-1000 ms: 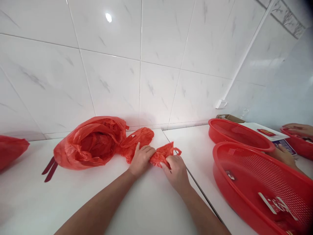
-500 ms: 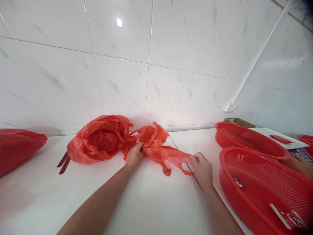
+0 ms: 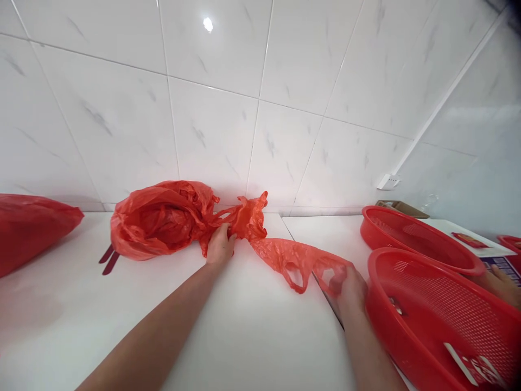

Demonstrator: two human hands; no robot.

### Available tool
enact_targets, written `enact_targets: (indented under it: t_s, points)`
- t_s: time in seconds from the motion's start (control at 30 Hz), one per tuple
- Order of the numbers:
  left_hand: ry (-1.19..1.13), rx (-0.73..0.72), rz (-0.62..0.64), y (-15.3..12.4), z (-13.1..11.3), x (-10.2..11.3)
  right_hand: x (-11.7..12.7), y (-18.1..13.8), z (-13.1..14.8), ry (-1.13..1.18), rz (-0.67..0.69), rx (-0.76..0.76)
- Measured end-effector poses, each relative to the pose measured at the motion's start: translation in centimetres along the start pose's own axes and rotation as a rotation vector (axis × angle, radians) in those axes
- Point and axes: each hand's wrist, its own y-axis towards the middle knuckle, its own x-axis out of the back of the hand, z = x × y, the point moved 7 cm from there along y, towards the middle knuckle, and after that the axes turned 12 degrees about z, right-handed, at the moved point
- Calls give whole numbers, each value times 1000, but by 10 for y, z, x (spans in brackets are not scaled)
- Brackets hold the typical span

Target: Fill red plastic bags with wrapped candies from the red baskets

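Observation:
Thin red plastic bags lie on the white table [image 3: 244,326]. My left hand [image 3: 220,245] is closed on the crumpled red plastic bags [image 3: 250,217] near the wall. To its left rests a larger bunched red bag [image 3: 163,220], its opening gaping. My right hand [image 3: 353,288] grips the end of a red plastic bag [image 3: 291,255] that stretches out to the right from the crumpled ones, a handle loop hanging at its lower edge. Part of the right fingers is behind the translucent film.
Two red plastic baskets [image 3: 407,320] stand at the right, the near one with small packets in it. A full red bag [image 3: 32,231] lies far left. Two dark red strips [image 3: 109,260] poke out beside the bunched bag. Another person's hand [image 3: 502,285] shows at the right edge.
My right hand has moved right, toward the near basket, drawing the bag out longer and farther from the crumpled ones. My left hand stays on the crumpled bags. The view has shifted slightly.

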Motion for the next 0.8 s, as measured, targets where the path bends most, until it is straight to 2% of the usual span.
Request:
enact_targets:
  t_s: [0.13,0.23,0.27,0.33,0.4,0.5,0.57,0.63,0.7,0.77,0.8]
  points:
    - [14,-270,12,-22,-49,2,-18,-13,3,-55,110,7]
    - [31,-578,156,-57,-100,-16,-39,-30,8,-127,248,25]
    - [23,-628,215,-67,-111,-23,-45,-35,10,-158,295,34]
    - [-37,-545,300,-72,-113,-34,-51,-42,15,-233,368,57]
    - [-114,-365,333,-66,-99,-38,-46,-42,23,-323,374,87]
    - [-200,-201,352,-53,-70,-35,-27,-35,39,-458,242,158]
    - [-277,-123,365,-48,-56,-33,-23,-38,53,-529,150,244]
    - [-378,-66,364,-47,-51,-30,-37,-55,74,-640,113,475]
    - [-500,-27,356,-49,-54,-28,-64,-92,93,-763,137,826]
    - [-644,-5,357,-51,-63,-26,-93,-129,99,-815,244,1094]
    - [-723,0,365,-53,-69,-25,-105,-141,97,-817,319,1150]
